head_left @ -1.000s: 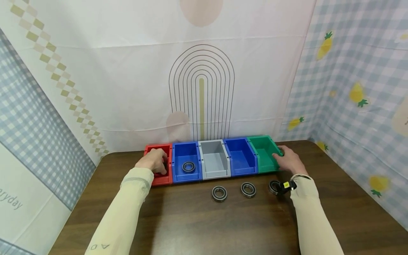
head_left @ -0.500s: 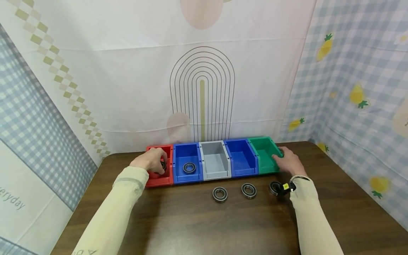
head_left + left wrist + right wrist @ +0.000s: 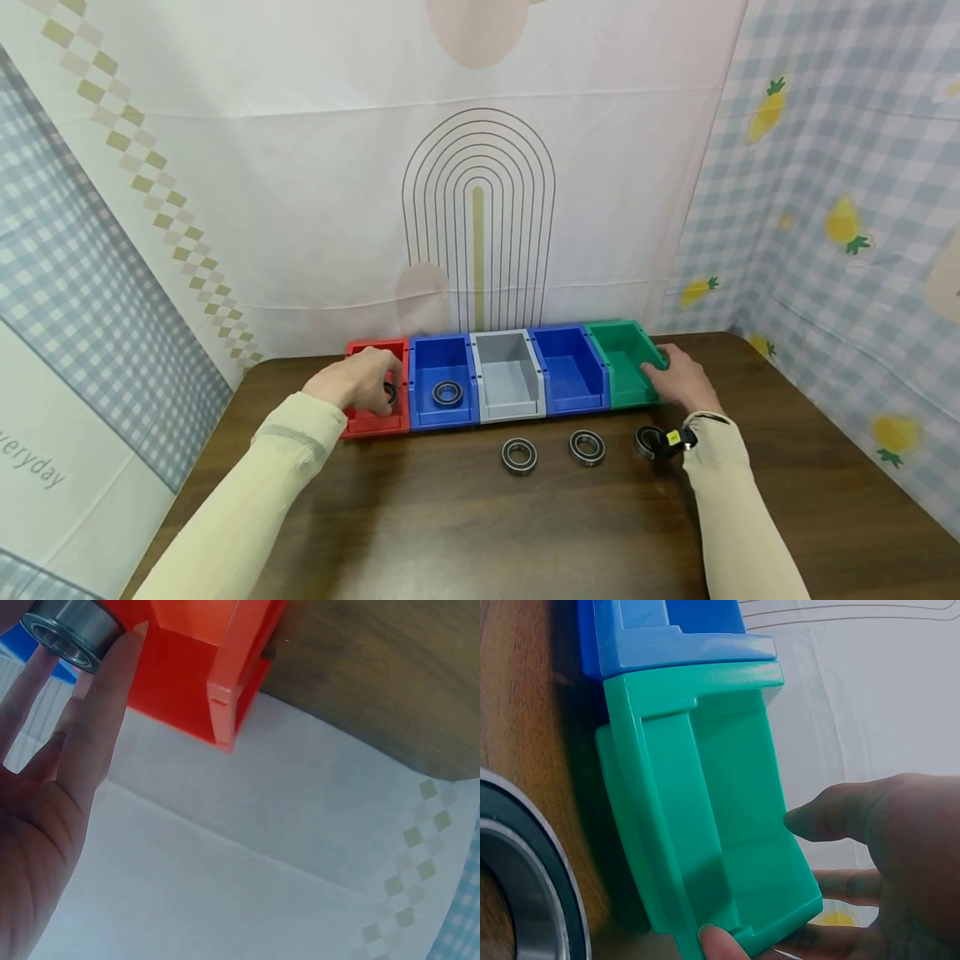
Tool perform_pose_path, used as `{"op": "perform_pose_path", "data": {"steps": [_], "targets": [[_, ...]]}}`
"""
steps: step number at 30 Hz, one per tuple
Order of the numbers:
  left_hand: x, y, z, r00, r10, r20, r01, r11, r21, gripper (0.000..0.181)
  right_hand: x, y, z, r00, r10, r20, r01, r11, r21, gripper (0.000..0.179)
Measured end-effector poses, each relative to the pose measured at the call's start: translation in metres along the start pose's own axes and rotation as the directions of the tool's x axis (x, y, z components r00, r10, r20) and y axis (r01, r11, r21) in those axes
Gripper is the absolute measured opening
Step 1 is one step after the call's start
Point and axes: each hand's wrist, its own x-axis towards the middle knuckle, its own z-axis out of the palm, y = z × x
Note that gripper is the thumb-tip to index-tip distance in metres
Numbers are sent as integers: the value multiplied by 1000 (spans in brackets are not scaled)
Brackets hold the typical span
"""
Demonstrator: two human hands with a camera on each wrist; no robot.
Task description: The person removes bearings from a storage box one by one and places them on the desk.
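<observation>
My left hand [image 3: 362, 379] pinches a ball bearing [image 3: 75, 630] between thumb and fingers, over the red bin [image 3: 375, 425] at the left end of the row. In the left wrist view the bearing is tilted, and the top edge of the frame cuts off part of the hand. My right hand [image 3: 681, 379] grips the right side wall of the green bin [image 3: 660, 817], fingers and thumb on either side of its rim. A second bearing [image 3: 447, 393] lies in the blue bin [image 3: 441, 419] beside the red one.
Between the blue bin and the green one stand a grey bin [image 3: 510, 410] and another blue bin [image 3: 573, 404]. On the wooden table [image 3: 480, 533] in front lie three bearings, one [image 3: 647, 442] partly hidden by the right wrist's camera. A printed cloth [image 3: 330, 208] hangs behind.
My left hand has shifted slightly within the red bin's area and its forearm has swung left. More of the held bearing shows now. My right hand has stayed at the green bin.
</observation>
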Motion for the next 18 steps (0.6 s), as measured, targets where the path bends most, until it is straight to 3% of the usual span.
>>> {"op": "perform_pose_path", "data": {"steps": [11,18], "targets": [[-25,5,4,999,52,11,-52,998,34,24,3,3,-1,1000,-23,7,23,999,-28,71],[-40,-2,18,998,58,21,-58,998,0,32,2,3,-2,1000,-22,18,23,999,-43,72]]}}
